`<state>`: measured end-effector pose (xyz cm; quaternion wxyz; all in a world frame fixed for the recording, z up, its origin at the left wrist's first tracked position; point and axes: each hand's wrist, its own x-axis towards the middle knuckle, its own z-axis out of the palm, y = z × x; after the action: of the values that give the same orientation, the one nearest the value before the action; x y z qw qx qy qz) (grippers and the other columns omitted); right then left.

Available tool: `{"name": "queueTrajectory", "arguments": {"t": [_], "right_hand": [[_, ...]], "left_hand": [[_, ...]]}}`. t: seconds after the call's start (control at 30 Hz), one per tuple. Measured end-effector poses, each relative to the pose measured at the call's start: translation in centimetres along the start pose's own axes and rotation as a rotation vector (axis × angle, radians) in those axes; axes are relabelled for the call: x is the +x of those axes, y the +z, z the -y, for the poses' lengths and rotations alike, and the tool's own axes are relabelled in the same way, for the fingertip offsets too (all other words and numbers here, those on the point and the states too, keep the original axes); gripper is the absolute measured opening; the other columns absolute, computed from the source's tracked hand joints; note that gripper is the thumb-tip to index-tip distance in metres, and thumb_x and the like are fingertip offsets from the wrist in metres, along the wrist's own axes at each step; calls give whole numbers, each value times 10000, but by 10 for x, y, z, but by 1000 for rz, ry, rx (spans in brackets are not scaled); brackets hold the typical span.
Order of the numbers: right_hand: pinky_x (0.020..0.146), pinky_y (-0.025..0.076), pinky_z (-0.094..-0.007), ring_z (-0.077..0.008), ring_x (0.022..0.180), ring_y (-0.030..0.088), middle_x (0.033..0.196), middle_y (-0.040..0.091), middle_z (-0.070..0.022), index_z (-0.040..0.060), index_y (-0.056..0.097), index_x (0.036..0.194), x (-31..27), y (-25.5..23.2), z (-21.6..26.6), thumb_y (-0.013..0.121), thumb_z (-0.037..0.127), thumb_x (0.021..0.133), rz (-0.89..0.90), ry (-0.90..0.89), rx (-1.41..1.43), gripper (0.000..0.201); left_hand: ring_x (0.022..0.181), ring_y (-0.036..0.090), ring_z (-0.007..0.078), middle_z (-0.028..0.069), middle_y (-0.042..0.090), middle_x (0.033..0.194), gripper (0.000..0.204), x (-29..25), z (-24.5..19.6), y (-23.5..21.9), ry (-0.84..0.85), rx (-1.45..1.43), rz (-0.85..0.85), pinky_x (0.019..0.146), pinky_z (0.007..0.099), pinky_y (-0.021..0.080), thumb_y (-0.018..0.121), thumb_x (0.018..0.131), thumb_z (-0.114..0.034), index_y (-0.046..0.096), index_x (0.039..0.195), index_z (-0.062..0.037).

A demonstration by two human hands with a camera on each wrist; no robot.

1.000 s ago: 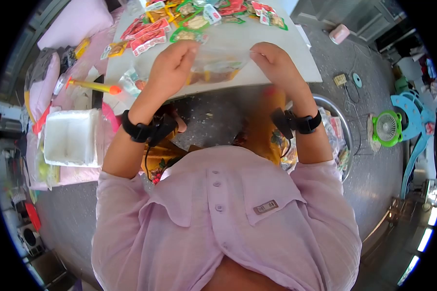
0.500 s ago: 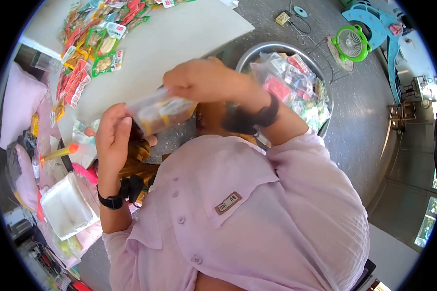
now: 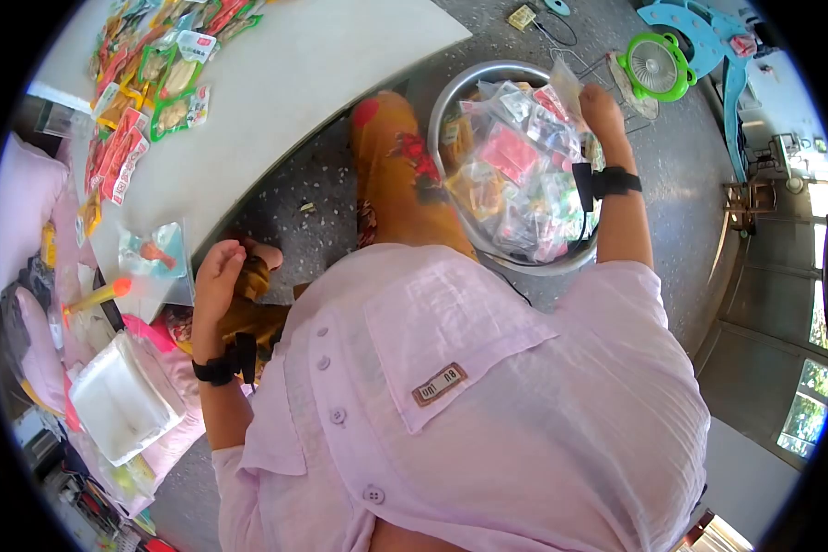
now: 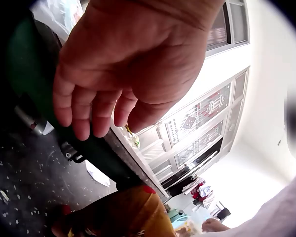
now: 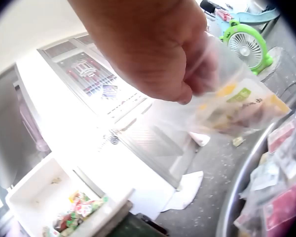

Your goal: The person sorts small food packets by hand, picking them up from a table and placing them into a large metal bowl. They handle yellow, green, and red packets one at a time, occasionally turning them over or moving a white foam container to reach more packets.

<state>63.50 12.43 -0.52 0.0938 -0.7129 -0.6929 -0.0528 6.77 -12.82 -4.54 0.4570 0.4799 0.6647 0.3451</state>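
My right hand (image 3: 601, 112) pinches a clear plastic bag (image 5: 241, 106) by its upper part, at the far right rim of a round metal basin (image 3: 439, 115). Yellow and green printed packaging shows through the bag in the right wrist view. Many clear bags with colourful packets (image 3: 511, 152) fill the basin. My left hand (image 3: 215, 281) holds nothing, its fingers loosely bent, beside the near edge of the white table (image 3: 285, 83). Close to it lies a clear bag (image 3: 156, 258) with a reddish-brown piece showing, at the table corner.
Loose snack packets (image 3: 129, 138) are heaped along the table's far left. A white foam box (image 3: 124, 396) stands at left, near a yellow tube with an orange end (image 3: 98, 296). Beyond the basin are a green fan (image 3: 658, 67) and a light blue plastic chair (image 3: 699, 37).
The bag, between both hands before, has moved right over to the basin in my right hand. My left hand has let go of it. The head view has turned to the right.
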Motion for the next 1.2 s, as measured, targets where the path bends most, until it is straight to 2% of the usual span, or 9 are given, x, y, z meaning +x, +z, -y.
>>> {"name": "queueTrajectory", "arguments": {"t": [0.1, 0.2, 0.43, 0.67, 0.83, 0.9, 1.0, 1.1, 1.2], "right_hand": [[693, 422, -458, -380, 793, 533, 825, 564, -192, 86, 542, 830, -14, 78, -33, 372, 192, 766, 159, 1, -87, 211], [693, 423, -451, -374, 796, 539, 836, 557, -214, 14, 541, 806, -27, 116, -4, 384, 181, 748, 252, -52, 41, 237], [697, 427, -362, -325, 797, 540, 811, 563, -181, 15, 536, 865, -27, 74, 155, 475, 156, 756, 167, -353, 662, 188], [786, 383, -358, -333, 903, 480, 960, 509, -201, -36, 490, 930, -47, 73, 245, 480, 123, 765, 46, -559, 740, 229], [818, 360, -401, -360, 928, 456, 983, 493, -211, -37, 489, 917, -53, 96, 251, 462, 97, 762, -40, -628, 690, 206], [824, 356, -403, -365, 932, 451, 982, 491, -214, -35, 491, 915, -51, 99, 250, 456, 98, 765, -24, -632, 693, 203], [830, 353, -398, -362, 941, 448, 986, 492, -212, -30, 491, 916, -47, 101, 247, 452, 104, 766, 10, -649, 666, 205], [833, 351, -396, -357, 937, 452, 983, 495, -206, -30, 490, 916, -48, 104, 247, 452, 109, 764, -17, -635, 684, 209], [838, 349, -391, -350, 940, 455, 983, 499, -198, -21, 487, 931, -47, 106, 247, 455, 117, 765, -20, -640, 669, 218]], "left_hand": [[848, 516, 125, 71, 552, 903, 228, -3, 7, -1, 10, 4, -4, 761, 223, 395, 494, 803, -113, 478, 993, 13], [871, 509, 128, 61, 532, 931, 220, -10, 2, -7, -7, 38, 0, 785, 233, 392, 468, 819, -88, 455, 1022, -4], [845, 501, 104, 29, 534, 889, 197, -38, -26, -29, 59, -16, -228, 766, 227, 403, 480, 817, -108, 475, 985, -6], [786, 482, 82, 15, 530, 843, 164, -92, -17, -100, 109, 104, -734, 677, 204, 398, 476, 798, -75, 507, 945, -9], [868, 512, 330, 196, 545, 925, 289, -151, 56, -193, -31, 917, -1217, 774, 377, 402, 511, 740, -154, 516, 970, 21], [905, 502, 334, 214, 534, 962, 360, -175, 91, -220, -248, 987, -1261, 804, 384, 390, 512, 723, -195, 497, 1012, 19], [954, 483, 336, 223, 511, 1019, 442, -200, 132, -234, -559, 812, -1082, 822, 369, 383, 517, 698, -229, 467, 1061, 18], [926, 502, 332, 219, 537, 957, 348, -211, 158, -231, -619, 671, -916, 806, 349, 394, 507, 679, -208, 541, 954, 3], [842, 527, 338, 205, 562, 859, 254, -210, 159, -231, -651, 658, -924, 736, 369, 414, 492, 695, -208, 569, 846, -19]]}}
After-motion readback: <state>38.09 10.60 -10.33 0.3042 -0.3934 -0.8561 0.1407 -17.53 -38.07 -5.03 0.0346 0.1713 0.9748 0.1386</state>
